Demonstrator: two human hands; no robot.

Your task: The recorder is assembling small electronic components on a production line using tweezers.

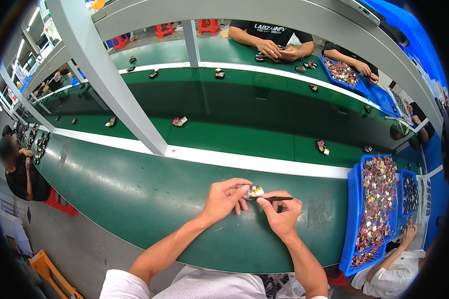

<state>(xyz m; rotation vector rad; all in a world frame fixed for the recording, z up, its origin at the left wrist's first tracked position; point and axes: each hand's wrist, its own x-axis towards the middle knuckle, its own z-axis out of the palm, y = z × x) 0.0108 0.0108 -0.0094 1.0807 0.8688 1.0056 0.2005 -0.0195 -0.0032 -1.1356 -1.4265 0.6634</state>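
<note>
Over the near green bench point(134, 199), my left hand point(224, 197) pinches a small electronic part point(255, 191) with yellow and white pieces on it. My right hand point(280, 214) is closed on a thin dark tool point(277, 198), whose tip meets the part. Both hands are close together, a little above the bench surface.
A blue tray point(351, 219) full of small copper-coloured parts sits at my right, with a second blue tray point(409, 194) of dark parts beyond it. Loose parts point(179, 121) lie on the middle green belt. Grey frame posts point(105, 74) cross the view. Other people work across and beside me.
</note>
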